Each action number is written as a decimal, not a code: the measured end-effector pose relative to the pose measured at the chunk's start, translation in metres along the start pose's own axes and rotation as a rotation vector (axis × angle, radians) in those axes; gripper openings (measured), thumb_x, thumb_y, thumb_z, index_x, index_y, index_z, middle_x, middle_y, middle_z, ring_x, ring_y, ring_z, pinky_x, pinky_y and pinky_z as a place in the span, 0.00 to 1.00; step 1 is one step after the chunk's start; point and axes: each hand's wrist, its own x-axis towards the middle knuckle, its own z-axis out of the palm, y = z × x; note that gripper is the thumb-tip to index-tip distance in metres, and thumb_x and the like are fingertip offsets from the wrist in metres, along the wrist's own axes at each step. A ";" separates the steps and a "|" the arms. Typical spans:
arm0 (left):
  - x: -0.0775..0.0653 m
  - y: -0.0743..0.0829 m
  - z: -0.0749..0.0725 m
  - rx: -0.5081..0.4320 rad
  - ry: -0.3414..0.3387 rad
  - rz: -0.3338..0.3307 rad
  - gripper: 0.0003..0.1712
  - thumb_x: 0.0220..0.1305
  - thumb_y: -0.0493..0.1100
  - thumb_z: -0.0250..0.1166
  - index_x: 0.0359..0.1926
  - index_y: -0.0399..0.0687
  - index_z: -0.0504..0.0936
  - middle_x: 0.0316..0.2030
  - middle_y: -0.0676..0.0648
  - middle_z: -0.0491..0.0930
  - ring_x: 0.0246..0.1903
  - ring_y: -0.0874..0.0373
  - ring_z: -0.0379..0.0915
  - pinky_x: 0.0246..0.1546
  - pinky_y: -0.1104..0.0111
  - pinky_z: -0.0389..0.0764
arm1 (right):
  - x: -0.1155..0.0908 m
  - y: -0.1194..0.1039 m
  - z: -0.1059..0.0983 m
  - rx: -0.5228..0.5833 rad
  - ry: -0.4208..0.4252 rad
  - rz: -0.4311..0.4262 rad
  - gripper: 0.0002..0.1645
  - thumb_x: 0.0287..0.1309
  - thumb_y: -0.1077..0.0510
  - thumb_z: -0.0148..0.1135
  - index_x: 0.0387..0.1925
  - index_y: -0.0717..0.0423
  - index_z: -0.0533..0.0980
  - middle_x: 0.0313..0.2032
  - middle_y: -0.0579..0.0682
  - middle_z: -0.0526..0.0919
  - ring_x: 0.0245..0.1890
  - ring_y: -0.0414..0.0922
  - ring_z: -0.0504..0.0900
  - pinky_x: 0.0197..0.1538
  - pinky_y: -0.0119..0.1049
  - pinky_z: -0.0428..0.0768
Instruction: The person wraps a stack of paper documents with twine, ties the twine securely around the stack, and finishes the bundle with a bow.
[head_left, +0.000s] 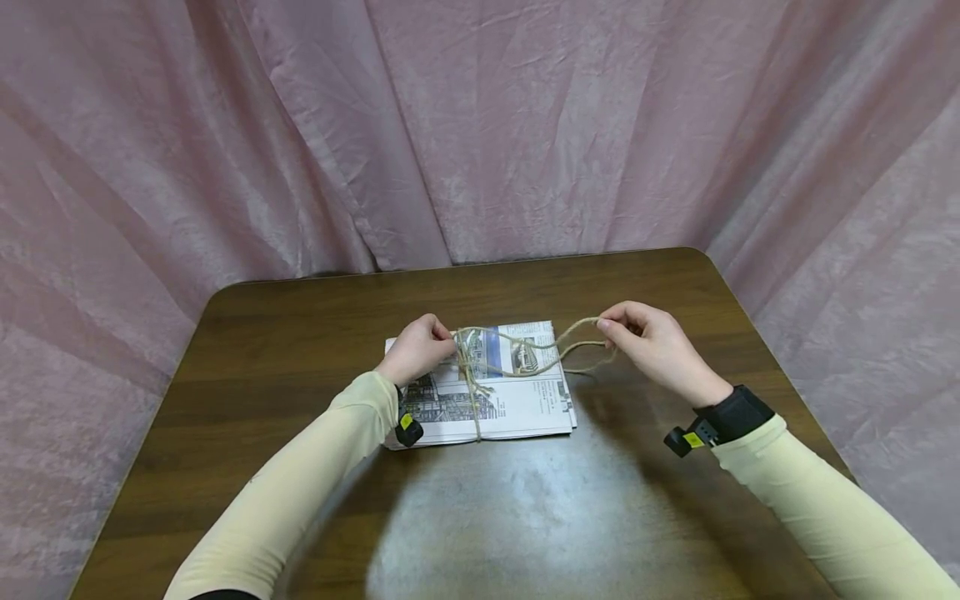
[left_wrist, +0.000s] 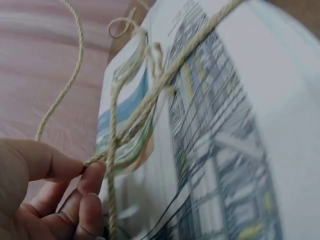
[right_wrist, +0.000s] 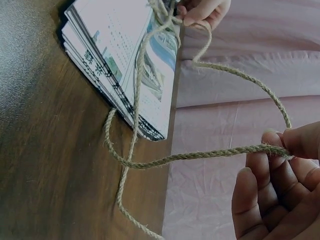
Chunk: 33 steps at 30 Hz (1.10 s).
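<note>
Twine [right_wrist: 200, 155] across newspapers [head_left: 525, 410] — table [head_left: 525, 517] beneath.

Looking like an indoor, curtained-off recording corner. Seeing pink velvety curtains [head_left: 510, 125] behind and along both sides of a brown wood-grain table [head_left: 300, 321] with rounded far corners. Also spotting black cameras [head_left: 678, 442] strapped on both wrists, hinting at a filming setup. Not managing to tell home, office or lab.

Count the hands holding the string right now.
2: the left hand pinches the string at the newspapers; the right hand pinches it out past their right edge.
</note>
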 end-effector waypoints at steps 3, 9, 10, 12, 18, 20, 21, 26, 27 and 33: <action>0.000 -0.001 0.003 -0.023 0.020 -0.011 0.07 0.61 0.42 0.65 0.38 0.44 0.78 0.35 0.45 0.81 0.35 0.52 0.74 0.35 0.64 0.74 | 0.001 0.002 0.001 -0.001 0.001 0.004 0.13 0.74 0.47 0.59 0.46 0.50 0.82 0.34 0.56 0.84 0.27 0.48 0.75 0.28 0.36 0.73; 0.000 -0.005 0.002 -0.018 0.086 -0.017 0.08 0.62 0.43 0.65 0.40 0.46 0.79 0.37 0.45 0.80 0.36 0.52 0.74 0.38 0.62 0.74 | 0.002 0.003 0.002 0.002 0.004 0.003 0.13 0.74 0.46 0.59 0.45 0.49 0.82 0.34 0.57 0.84 0.26 0.48 0.74 0.28 0.36 0.72; -0.001 -0.005 0.001 -0.003 0.075 -0.017 0.08 0.62 0.43 0.65 0.40 0.46 0.79 0.37 0.46 0.80 0.36 0.52 0.74 0.38 0.61 0.74 | 0.001 0.003 0.002 0.003 0.004 0.002 0.13 0.74 0.46 0.59 0.45 0.49 0.82 0.34 0.57 0.84 0.26 0.48 0.74 0.28 0.37 0.72; -0.004 -0.007 -0.001 0.043 0.036 -0.015 0.07 0.62 0.43 0.65 0.39 0.47 0.79 0.37 0.47 0.81 0.35 0.52 0.75 0.40 0.60 0.74 | 0.001 0.003 0.003 0.004 0.001 0.002 0.13 0.74 0.46 0.59 0.45 0.49 0.82 0.34 0.57 0.84 0.27 0.48 0.75 0.28 0.36 0.72; -0.012 -0.009 -0.006 0.138 -0.080 0.034 0.06 0.61 0.44 0.67 0.37 0.48 0.80 0.35 0.49 0.82 0.33 0.54 0.75 0.37 0.61 0.75 | 0.001 0.005 0.005 0.009 -0.009 0.007 0.12 0.74 0.47 0.60 0.45 0.50 0.82 0.34 0.57 0.83 0.28 0.51 0.77 0.28 0.36 0.74; -0.012 -0.009 -0.006 0.162 -0.102 0.053 0.06 0.61 0.44 0.67 0.36 0.48 0.81 0.34 0.50 0.82 0.33 0.55 0.75 0.36 0.62 0.75 | 0.002 0.006 0.006 0.008 -0.009 0.007 0.12 0.74 0.48 0.60 0.45 0.50 0.82 0.33 0.56 0.83 0.28 0.53 0.78 0.29 0.36 0.75; -0.012 -0.010 -0.006 0.177 -0.112 0.062 0.06 0.61 0.45 0.67 0.36 0.49 0.81 0.34 0.50 0.82 0.33 0.55 0.75 0.36 0.62 0.75 | 0.003 0.006 0.007 0.007 -0.007 0.007 0.12 0.74 0.48 0.60 0.45 0.50 0.82 0.33 0.55 0.83 0.29 0.53 0.78 0.29 0.36 0.75; -0.013 -0.008 -0.004 0.279 -0.131 0.090 0.06 0.59 0.48 0.69 0.33 0.53 0.83 0.31 0.53 0.81 0.32 0.56 0.74 0.36 0.62 0.74 | 0.009 0.008 0.014 -0.053 0.026 0.002 0.14 0.73 0.47 0.62 0.45 0.52 0.83 0.36 0.50 0.83 0.32 0.47 0.76 0.33 0.37 0.74; -0.013 -0.008 -0.004 0.289 -0.132 0.094 0.06 0.59 0.48 0.69 0.33 0.53 0.83 0.30 0.54 0.81 0.32 0.56 0.74 0.35 0.62 0.74 | 0.010 0.008 0.016 -0.067 0.035 0.001 0.14 0.72 0.47 0.62 0.45 0.52 0.84 0.36 0.50 0.83 0.33 0.47 0.75 0.35 0.38 0.73; -0.014 -0.004 -0.002 0.293 -0.144 0.098 0.05 0.60 0.49 0.67 0.33 0.54 0.85 0.31 0.54 0.82 0.30 0.57 0.74 0.33 0.63 0.74 | 0.020 0.008 0.021 -0.119 0.092 -0.007 0.14 0.72 0.48 0.62 0.44 0.53 0.85 0.38 0.50 0.81 0.35 0.47 0.73 0.38 0.41 0.71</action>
